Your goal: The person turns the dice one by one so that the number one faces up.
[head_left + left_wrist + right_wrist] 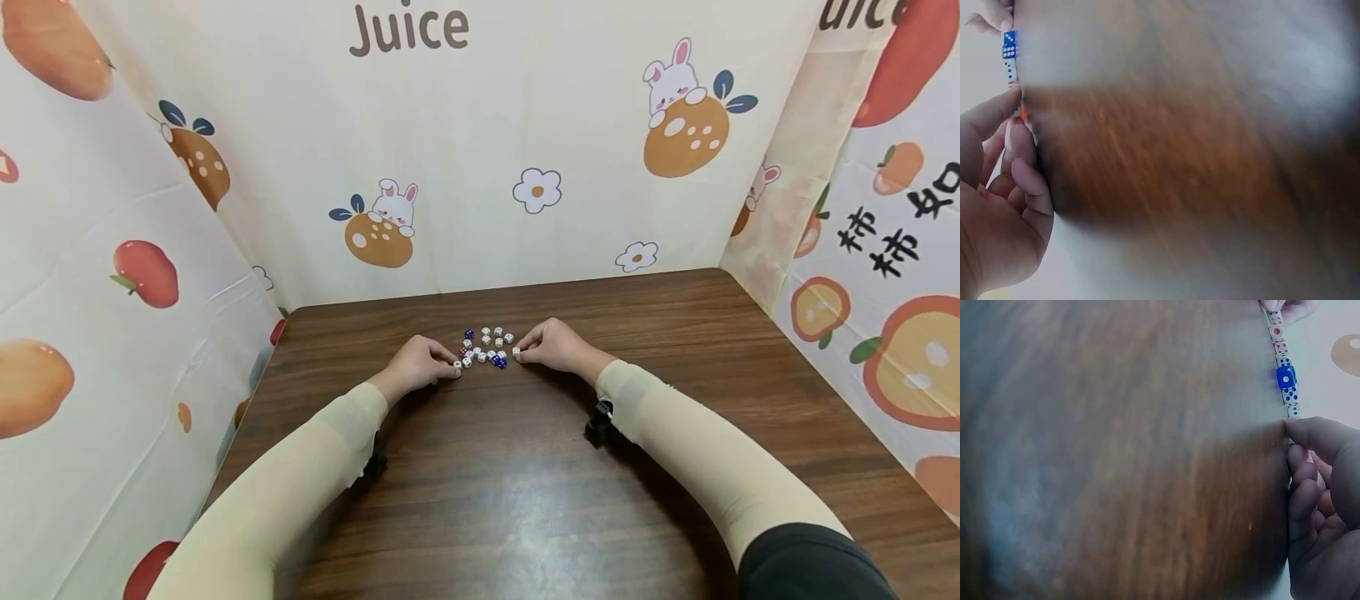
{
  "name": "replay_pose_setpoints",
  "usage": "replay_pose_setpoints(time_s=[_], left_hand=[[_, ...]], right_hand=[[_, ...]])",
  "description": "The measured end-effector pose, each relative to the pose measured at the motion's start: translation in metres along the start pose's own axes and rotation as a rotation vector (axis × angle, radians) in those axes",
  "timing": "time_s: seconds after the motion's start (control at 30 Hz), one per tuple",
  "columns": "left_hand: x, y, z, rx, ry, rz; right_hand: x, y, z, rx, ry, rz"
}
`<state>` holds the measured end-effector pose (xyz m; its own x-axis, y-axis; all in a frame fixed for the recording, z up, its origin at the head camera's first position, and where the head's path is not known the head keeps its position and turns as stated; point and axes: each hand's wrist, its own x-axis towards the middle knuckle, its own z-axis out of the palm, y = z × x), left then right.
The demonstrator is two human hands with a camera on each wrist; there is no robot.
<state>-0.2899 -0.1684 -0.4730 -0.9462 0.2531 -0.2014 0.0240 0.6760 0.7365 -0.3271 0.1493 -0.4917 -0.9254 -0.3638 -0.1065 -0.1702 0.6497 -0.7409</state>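
Several small dice lie in a loose cluster near the back of the table, mostly white, such as a white die, with a few blue ones like the blue die. At the cluster's left side my left hand pinches a white die between thumb and fingertip. My right hand pinches another white die at the right side. In the left wrist view, blue dice appear beyond the left thumb. The right wrist view shows a row of dice between both hands, the held die mostly hidden by the thumb.
The brown wooden table runs back to a printed cloth wall. Similar fruit-patterned cloths hang at the left and right. Small black devices sit under both wrists, with one black device plain at the right wrist.
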Motion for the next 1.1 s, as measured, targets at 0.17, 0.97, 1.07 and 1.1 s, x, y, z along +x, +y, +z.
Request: replay_pose_setpoints(time_s=[0.17,0.97,1.07,1.1], left_hand=[[-0.004,0.0,-0.004,0.032,-0.004,0.038],[-0.031,-0.015,-0.007,0.038,-0.101,0.07],[-0.031,-0.016,-0.006,0.045,-0.109,0.079],[-0.031,-0.017,-0.006,0.048,-0.11,0.081]], right_hand=[[0.0,0.0,-0.001,0.002,0.002,0.003],[0.005,0.004,0.0,-0.012,-0.003,-0.017],[0.005,0.005,0.001,-0.029,0.0,-0.023],[0.006,0.004,0.001,-0.033,0.001,-0.023]])
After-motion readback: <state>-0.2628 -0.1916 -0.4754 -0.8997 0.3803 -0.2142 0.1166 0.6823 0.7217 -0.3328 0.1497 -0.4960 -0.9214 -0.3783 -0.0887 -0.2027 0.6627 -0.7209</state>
